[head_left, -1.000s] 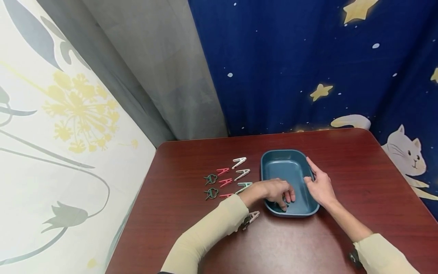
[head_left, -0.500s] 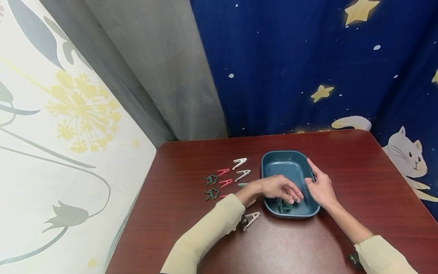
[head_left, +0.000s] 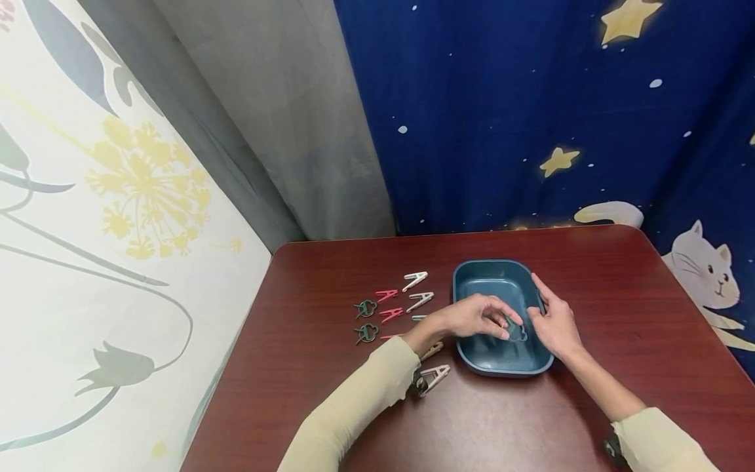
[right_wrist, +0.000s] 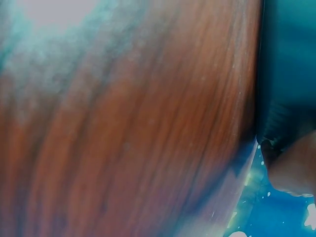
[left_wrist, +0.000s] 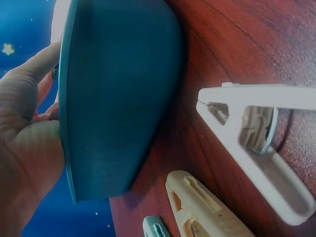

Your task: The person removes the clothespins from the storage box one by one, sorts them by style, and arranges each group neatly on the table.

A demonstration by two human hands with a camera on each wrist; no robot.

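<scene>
Over one tray (head_left: 472,275), one green clip (head_left: 516,330)

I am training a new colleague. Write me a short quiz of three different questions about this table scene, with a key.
1. True or false: the left hand pinches a dark green clip above the teal tray.
2. Which does the right hand touch? A) a white clip B) the tray's right rim C) the curtain
3. Fill in: two round dark green clips lie on the table, ____ of the tray in the head view.

Key: 1 true; 2 B; 3 left.
</scene>
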